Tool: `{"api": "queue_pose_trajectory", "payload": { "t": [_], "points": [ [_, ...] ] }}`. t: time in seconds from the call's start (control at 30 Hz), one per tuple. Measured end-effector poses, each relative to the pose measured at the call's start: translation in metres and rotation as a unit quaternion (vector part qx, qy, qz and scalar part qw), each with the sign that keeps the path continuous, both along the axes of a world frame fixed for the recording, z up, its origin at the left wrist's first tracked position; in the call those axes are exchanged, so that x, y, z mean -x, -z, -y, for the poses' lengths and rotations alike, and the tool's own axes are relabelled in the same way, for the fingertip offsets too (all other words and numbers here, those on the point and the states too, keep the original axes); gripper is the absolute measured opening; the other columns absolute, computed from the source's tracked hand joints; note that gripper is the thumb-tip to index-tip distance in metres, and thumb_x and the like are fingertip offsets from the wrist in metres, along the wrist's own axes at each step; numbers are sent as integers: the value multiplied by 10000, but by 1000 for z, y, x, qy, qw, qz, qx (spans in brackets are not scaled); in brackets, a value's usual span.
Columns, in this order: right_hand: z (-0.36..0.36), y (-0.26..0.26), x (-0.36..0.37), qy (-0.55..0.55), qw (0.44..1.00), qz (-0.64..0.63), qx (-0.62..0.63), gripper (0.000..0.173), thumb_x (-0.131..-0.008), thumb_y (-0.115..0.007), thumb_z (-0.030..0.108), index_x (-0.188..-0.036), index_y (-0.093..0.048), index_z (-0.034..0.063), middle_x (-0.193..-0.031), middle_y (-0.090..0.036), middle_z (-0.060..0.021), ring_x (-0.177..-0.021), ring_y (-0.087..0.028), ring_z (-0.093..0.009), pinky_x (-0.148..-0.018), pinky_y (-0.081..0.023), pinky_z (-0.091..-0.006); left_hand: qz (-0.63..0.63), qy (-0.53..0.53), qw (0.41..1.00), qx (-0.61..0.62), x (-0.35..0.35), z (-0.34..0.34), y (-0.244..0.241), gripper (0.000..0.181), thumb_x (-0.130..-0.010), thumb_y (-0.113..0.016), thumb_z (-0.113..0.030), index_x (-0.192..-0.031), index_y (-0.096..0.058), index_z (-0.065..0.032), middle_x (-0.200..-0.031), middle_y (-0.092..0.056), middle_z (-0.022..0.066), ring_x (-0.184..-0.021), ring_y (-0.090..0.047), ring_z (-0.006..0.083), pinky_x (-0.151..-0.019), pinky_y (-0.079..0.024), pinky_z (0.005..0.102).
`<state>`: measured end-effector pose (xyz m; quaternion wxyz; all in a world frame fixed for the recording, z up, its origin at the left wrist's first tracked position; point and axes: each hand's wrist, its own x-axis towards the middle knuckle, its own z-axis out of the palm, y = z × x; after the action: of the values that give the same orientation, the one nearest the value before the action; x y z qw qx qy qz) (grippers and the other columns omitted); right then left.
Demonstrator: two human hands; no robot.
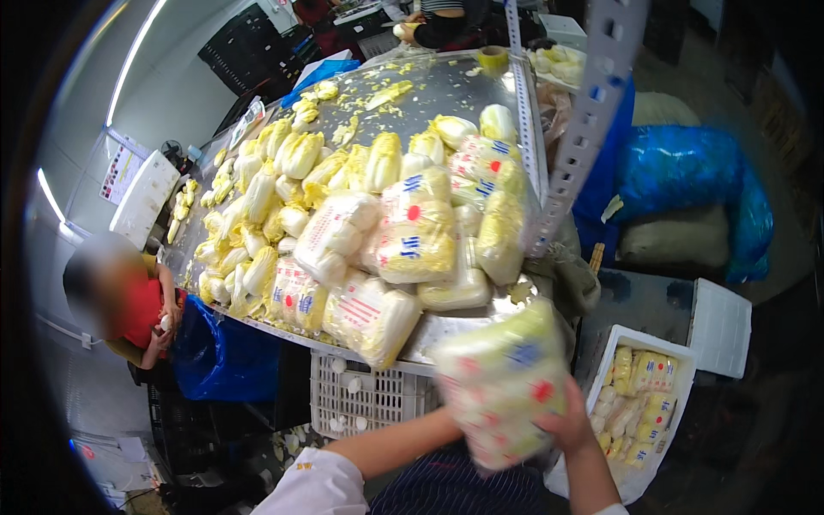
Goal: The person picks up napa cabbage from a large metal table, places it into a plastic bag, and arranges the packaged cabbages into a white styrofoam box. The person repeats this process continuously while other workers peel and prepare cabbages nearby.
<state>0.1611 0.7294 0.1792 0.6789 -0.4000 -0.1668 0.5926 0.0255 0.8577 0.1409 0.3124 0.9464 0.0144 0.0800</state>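
Observation:
A clear printed plastic bag of napa cabbages (502,386) is held up in front of me, slightly blurred. My right hand (570,418) grips its right side. My left forearm reaches behind the bag's left side; the left hand itself is hidden there. More bagged cabbages (415,225) lie stacked at the near edge of the metal table (450,77), with loose trimmed napa cabbages (257,193) heaped to their left. At the lower right, a white foam box (685,386) holds several packed bags.
A perforated metal post (579,129) rises at the table's right corner. Below the table edge stands a white plastic crate (367,393). Blue sacks (682,167) lie at right, a foam lid (721,328) beside the box. A co-worker in red (141,309) is at left, another person at the far end.

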Motion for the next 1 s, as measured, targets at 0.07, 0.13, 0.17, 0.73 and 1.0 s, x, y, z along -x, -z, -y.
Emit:
{"api": "queue_pose_trajectory", "payload": {
  "t": [0.07, 0.13, 0.17, 0.73, 1.0],
  "points": [
    [-76, -22, 35, -66, 987, 147, -9, 764, -633, -839, 225, -1231, -444, -39, -1153, -584, -127, -1051, -580, -214, -906, -479, -366, 28, -17, 998, 59, 37, 29, 10, 449, -793, -621, -217, -1210, -539, -73, -1330, -440, 164, -1240, -412, 341, -1049, -305, 478],
    [-147, -35, 81, -34, 956, 292, -8, 696, -646, -831, 244, -1175, -471, -30, -1062, -619, -143, -942, -618, -229, -816, -503, -374, 25, -49, 998, 32, 63, 27, 5, 396, -758, -647, -145, -1141, -577, -71, -1224, -522, 145, -1195, -457, 337, -1023, -327, 483],
    [-179, -24, 101, -4, 924, 381, -21, 676, -654, -826, 243, -1170, -475, -19, -1023, -629, -144, -898, -629, -238, -781, -509, -377, 12, -39, 999, 32, 76, 17, 10, 553, -783, -622, -162, -1312, -471, -103, -1431, -394, 134, -1301, -380, 350, -1063, -293, 489],
    [113, 206, -33, 392, 726, 501, 259, 197, -735, -558, -94, -880, -599, 32, -901, -538, -114, -783, -568, -234, -699, -472, -295, -43, 21, 987, -151, -38, -25, -19, 528, -727, -681, -229, -1239, -573, -161, -1424, -416, 99, -1324, -360, 321, -1033, -290, 466],
    [295, 461, -137, 120, 762, 342, 536, 726, -667, -770, 251, -1303, -461, 87, -1230, -543, -186, -1115, -545, -338, -918, -448, -412, -154, 67, 977, -132, -84, -38, 23, 599, -691, -582, -565, -1052, -674, -96, -1325, -461, 199, -1273, -343, 408, -1042, -173, 550]
  ]
}}
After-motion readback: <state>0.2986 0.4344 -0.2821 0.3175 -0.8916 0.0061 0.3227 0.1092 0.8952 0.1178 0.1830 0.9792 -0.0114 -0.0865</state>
